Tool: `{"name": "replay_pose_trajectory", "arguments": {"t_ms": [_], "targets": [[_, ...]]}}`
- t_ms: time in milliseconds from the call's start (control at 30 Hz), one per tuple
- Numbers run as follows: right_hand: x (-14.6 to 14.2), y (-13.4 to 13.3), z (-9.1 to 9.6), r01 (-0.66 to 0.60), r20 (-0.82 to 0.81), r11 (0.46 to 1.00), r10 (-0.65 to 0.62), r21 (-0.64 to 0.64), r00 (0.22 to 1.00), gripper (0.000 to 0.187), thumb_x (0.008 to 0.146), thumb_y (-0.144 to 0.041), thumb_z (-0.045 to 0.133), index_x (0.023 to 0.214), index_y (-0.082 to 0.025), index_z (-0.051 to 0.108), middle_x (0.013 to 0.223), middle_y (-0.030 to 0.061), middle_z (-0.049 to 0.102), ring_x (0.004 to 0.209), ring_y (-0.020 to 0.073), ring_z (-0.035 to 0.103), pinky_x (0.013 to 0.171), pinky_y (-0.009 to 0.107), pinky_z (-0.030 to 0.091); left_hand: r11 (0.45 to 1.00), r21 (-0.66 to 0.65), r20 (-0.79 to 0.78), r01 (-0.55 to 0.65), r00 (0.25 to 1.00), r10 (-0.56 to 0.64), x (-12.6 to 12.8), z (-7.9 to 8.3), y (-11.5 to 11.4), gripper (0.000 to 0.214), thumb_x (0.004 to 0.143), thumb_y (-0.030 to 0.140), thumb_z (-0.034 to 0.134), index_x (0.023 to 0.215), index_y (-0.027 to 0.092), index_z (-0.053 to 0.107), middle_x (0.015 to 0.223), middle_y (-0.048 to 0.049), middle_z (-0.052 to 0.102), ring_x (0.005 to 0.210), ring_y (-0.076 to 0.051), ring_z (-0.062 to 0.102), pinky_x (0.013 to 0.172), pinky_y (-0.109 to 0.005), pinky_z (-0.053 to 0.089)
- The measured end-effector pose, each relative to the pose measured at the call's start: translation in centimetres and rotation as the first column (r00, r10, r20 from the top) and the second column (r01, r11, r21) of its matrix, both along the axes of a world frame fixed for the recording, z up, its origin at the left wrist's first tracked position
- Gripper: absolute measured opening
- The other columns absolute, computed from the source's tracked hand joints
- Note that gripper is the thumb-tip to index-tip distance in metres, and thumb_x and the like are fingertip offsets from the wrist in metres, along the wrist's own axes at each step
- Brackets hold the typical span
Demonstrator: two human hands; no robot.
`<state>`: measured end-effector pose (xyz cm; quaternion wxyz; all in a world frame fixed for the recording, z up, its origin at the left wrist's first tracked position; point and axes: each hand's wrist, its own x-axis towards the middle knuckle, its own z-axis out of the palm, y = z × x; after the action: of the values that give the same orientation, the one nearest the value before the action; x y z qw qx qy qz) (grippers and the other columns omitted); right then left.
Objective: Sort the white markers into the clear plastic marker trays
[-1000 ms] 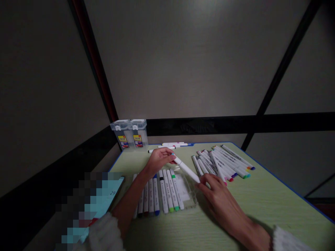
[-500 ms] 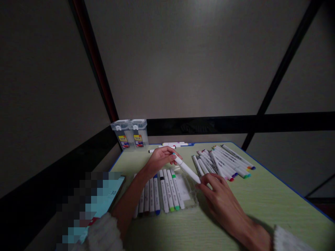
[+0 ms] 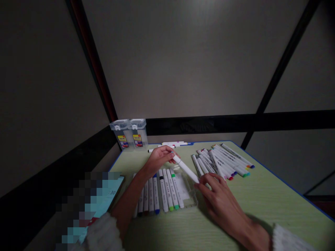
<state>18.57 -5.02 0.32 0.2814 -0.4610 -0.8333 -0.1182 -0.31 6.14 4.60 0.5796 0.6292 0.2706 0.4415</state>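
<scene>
A white marker [image 3: 186, 168] is held at a slant between my two hands, above a clear plastic tray [image 3: 194, 199]. My left hand [image 3: 160, 158] pinches its upper end, where a bit of teal shows. At the lower end, the fingers of my right hand [image 3: 218, 193] are closed round the tip. Below them, a row of white markers [image 3: 170, 190] lies side by side in the tray, with green, blue, black and other coloured ends. My left forearm hides part of that row.
A loose pile of markers [image 3: 220, 162] spreads over the right of the table [image 3: 261, 195]. More markers [image 3: 172, 143] lie at the back edge. Two clear lidded boxes [image 3: 137, 134] stand at the back left. A lit screen [image 3: 106, 197], partly pixelated, is at the left.
Both hands keep their hold on the marker with almost no movement. The whole view has shifted very slightly.
</scene>
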Motion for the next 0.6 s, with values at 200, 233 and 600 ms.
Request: {"name": "replay_pose_trajectory", "arguments": {"t_ms": [200, 233, 600], "targets": [[-0.17, 0.01, 0.05, -0.025, -0.019, 1.0, 0.025, -0.009, 1.0, 0.033, 0.061, 0.004, 0.035, 0.077, -0.015, 0.057, 0.08, 0.0076, 0.049, 0.079, 0.0206, 0.046, 0.079, 0.04, 0.038, 1.0, -0.01, 0.017, 0.012, 1.0, -0.012, -0.02, -0.17, 0.19, 0.028, 0.062, 0.034, 0.068, 0.071, 0.011, 0.054, 0.066, -0.0029, 0.064, 0.055, -0.008, 0.055, 0.056, -0.02, 0.04], [-0.2, 0.0, 0.08, -0.029, -0.023, 1.0, 0.029, -0.009, 0.999, 0.033, 0.061, 0.004, 0.035, 0.077, -0.015, 0.057, 0.08, 0.0077, 0.049, 0.079, 0.0208, 0.046, 0.079, 0.04, 0.038, 1.0, -0.012, 0.014, 0.011, 1.0, -0.011, -0.02, -0.18, 0.19, 0.028, 0.062, 0.034, 0.068, 0.071, 0.011, 0.054, 0.066, -0.003, 0.064, 0.056, -0.008, 0.055, 0.056, -0.02, 0.04], [-0.32, -0.42, -0.03, -0.135, -0.111, 0.991, 0.132, -0.021, 0.985, 0.041, 0.07, 0.002, 0.034, 0.104, -0.013, 0.051, 0.094, 0.0118, 0.047, 0.085, 0.0211, 0.049, 0.07, 0.035, 0.047, 0.986, -0.056, 0.027, -0.156, 0.987, 0.158, 0.13, -0.64, 0.73, 0.031, 0.061, 0.039, 0.067, 0.066, 0.012, 0.053, 0.056, 0.0004, 0.059, 0.05, -0.007, 0.052, 0.051, -0.019, 0.039]]}}
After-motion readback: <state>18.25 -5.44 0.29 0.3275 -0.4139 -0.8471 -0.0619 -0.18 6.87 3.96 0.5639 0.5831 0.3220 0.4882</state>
